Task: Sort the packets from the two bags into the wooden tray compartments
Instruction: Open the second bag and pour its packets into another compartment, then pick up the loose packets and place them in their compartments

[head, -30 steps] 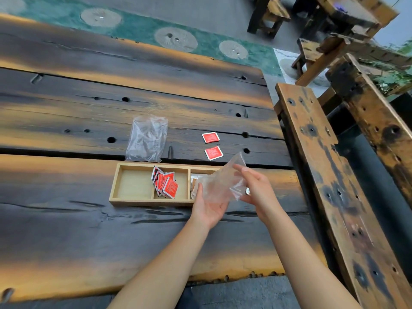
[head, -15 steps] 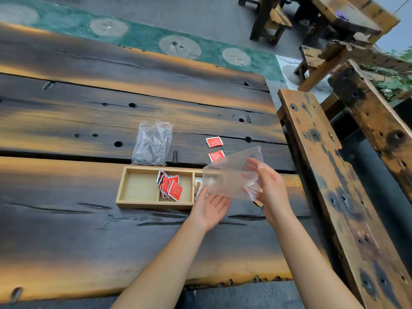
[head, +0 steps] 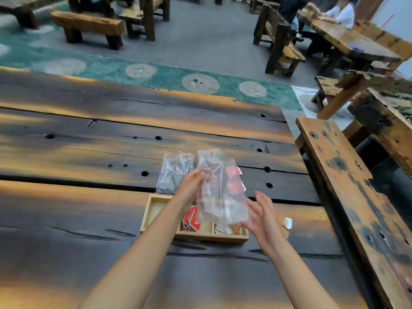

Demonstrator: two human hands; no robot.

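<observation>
Clear plastic bag (head: 219, 186) is held up above the wooden tray (head: 194, 236), long side roughly upright. Left hand (head: 192, 185) pinches its left edge between thumb and fingers. Right hand (head: 263, 217) is spread open, fingers extended, beside the bag's lower right corner; whether it touches the film cannot be told from this view.

Bag looks empty or nearly so; the red seen through it may be packets lying on the worktop (head: 89, 219) behind. Second bag (head: 175, 172) lies flat on the worktop just beyond the tray.

Tray: left compartment bare, middle holds red packets (head: 190, 219), right holds pale and tan packets (head: 227, 228). One pale packet (head: 288, 223) lies on the worktop to the right of the tray.

Handling judgement: film is very light, limp and slick, and will fold or drift; best gripped at an edge or corner by pinch. Packets are flat, light and stiffer; take them by an edge.
</observation>
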